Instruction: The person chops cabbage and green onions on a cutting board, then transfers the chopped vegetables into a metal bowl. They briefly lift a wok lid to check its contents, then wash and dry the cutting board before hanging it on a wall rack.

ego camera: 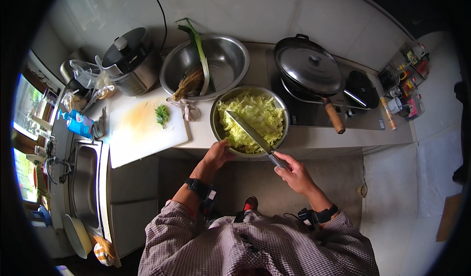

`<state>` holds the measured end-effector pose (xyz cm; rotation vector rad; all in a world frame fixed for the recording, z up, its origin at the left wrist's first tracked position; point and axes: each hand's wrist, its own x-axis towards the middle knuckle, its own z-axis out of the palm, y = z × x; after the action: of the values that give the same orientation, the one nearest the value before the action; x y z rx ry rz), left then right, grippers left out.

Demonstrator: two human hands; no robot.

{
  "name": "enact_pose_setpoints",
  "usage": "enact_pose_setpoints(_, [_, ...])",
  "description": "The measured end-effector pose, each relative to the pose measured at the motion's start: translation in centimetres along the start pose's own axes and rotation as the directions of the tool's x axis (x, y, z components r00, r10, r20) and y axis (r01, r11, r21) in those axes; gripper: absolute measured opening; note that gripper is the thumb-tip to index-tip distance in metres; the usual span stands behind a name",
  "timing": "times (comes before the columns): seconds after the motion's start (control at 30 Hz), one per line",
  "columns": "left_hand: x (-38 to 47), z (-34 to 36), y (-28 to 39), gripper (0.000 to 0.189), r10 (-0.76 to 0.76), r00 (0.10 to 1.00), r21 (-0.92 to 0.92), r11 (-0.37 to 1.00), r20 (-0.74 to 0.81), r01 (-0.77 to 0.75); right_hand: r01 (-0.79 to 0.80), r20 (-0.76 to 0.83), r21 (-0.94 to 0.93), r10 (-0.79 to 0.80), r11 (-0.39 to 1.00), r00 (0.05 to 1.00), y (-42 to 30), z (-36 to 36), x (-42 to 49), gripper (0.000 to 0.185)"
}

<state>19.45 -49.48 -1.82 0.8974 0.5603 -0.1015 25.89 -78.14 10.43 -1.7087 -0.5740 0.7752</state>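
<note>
Chopped pale green leafy cabbage [239,105] fills a round steel bowl [281,103] at the counter's front edge. My left hand [219,152] grips the bowl's near-left rim. In my right hand [294,173] is the grey handle of a kitchen knife [250,130], whose broad blade lies over the cabbage and points up and left. To the left, a white cutting board [147,136] bears a small heap of cut green leaves [162,116]. Behind the bowl, a larger steel basin [230,60] holds a leek or large scallion [200,49] and a brown fibrous bundle [188,84].
A lidded wok [311,66] stands on the cooktop [305,117], its wooden handle [334,116] jutting past the front edge. A pressure cooker [128,62], plastic bags [86,73] and a blue soap bottle [78,123] stand left. The sink [86,184] is at far left; bottles [408,84] stand right.
</note>
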Motion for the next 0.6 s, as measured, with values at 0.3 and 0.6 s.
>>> enact_pose_setpoints(0.3, [-1.3, -0.6, -0.5, 0.043, 0.042, 0.998, -0.017, 0.999, 0.039, -0.041, 0.039, -0.015, 0.233, -0.036, 0.972, 0.999, -1.0, 0.3, -0.2, 0.049])
enact_pose_setpoints(0.6, [-10.4, -8.3, 3.2, 0.036, 0.176, 0.975, 0.128, 0.979, -0.137, -0.159, -0.328, 0.367, 0.729, 0.061, 0.601, 0.928, -3.0, 8.4, 0.5, 0.055])
